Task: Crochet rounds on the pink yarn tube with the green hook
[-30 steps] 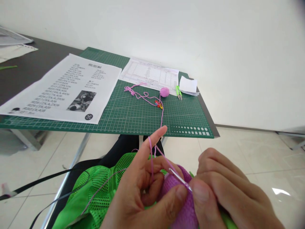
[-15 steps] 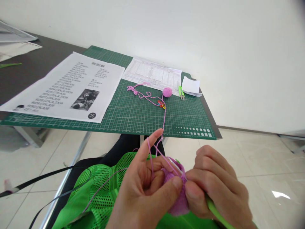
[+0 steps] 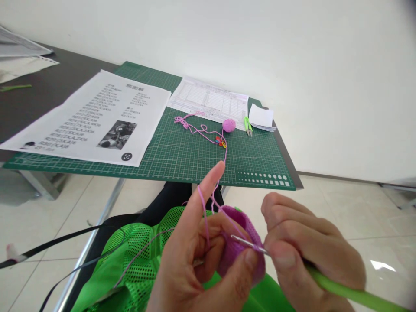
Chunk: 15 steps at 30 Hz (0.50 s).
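Note:
My left hand (image 3: 198, 255) pinches a pink crocheted piece (image 3: 242, 242) between thumb and fingers, its index finger raised with pink yarn looped round it. My right hand (image 3: 302, 247) is closed round a crochet hook with a green handle (image 3: 354, 294). The hook's metal shaft (image 3: 243, 241) passes through the edge of the piece, its tip lying over my left fingers. From the raised finger, yarn runs up to the mat, near a small pink yarn ball (image 3: 229, 125). Part of the piece is hidden behind my left thumb and fingers.
A green cutting mat (image 3: 182, 151) covers much of the dark table (image 3: 65, 82). On it lie a printed sheet (image 3: 84, 117), a form (image 3: 208, 99), colourful stitch markers (image 3: 221, 141), green snips (image 3: 248, 126) and white paper slips (image 3: 261, 117). Black straps (image 3: 58, 245) hang at the left.
My right hand has moved right and turned, showing more of the green handle. The hook lies flatter, and the crocheted piece has tilted, showing its opening. My left index finger reaches higher.

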Available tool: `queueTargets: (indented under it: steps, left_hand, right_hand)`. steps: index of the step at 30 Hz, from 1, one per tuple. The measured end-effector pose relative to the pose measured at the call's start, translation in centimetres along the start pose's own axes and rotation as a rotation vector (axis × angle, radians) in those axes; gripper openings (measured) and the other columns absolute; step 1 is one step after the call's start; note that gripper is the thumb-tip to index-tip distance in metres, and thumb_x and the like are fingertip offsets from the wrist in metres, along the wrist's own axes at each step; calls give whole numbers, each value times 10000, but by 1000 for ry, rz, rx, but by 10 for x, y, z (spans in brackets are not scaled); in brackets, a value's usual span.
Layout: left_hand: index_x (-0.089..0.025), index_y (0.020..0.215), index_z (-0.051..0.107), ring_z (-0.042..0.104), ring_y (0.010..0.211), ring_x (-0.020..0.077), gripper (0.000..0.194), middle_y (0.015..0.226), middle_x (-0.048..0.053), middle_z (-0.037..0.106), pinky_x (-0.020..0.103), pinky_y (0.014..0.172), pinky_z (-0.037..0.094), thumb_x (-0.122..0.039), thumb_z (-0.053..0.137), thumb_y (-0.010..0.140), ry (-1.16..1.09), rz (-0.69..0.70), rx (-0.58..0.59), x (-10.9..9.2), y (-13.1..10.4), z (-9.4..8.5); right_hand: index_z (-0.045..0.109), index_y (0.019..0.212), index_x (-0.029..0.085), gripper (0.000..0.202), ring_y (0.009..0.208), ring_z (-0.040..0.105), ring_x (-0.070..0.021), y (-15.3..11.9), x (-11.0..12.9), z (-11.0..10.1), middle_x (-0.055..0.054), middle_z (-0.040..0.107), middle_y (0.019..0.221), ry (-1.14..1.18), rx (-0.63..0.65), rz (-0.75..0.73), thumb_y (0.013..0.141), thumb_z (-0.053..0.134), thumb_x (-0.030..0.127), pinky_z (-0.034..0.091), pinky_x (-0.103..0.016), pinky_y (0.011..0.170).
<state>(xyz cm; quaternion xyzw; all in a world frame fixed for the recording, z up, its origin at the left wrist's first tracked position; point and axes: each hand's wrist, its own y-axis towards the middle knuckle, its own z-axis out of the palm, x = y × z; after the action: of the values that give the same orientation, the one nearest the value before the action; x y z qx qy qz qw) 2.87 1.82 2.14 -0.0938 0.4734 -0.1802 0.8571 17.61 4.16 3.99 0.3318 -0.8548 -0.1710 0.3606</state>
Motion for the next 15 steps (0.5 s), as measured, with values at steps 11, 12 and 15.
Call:
queueTargets:
  steps: [11, 12, 15]
  left_hand:
    - [-544, 1403, 403, 484, 564, 62, 849, 718, -75, 644, 135, 571, 424, -175, 799, 749, -78, -21, -84, 6, 0, -1]
    - [-548, 1395, 416, 415, 537, 52, 796, 701, -75, 622, 131, 543, 383, -187, 774, 782, -107, -56, -20, 5, 1, -4]
    - [-544, 1373, 456, 239, 500, 53, 739, 554, -107, 410, 138, 519, 300, -192, 765, 801, -178, -158, 152, -1, 6, -13]
  right_hand:
    - [476, 586, 178, 329, 509, 399, -112, -13, -1, 25, 10, 486, 484, -308, -233, -141, 902, 539, 114, 392, -330, 514]
    - [501, 609, 169, 322, 510, 426, -112, -14, -3, 25, 10, 494, 489, -296, -277, -145, 929, 535, 155, 414, -340, 531]
    - [522, 651, 169, 341, 509, 496, -105, -16, -8, 23, 21, 509, 500, -218, -305, -171, 970, 534, 290, 453, -337, 559]
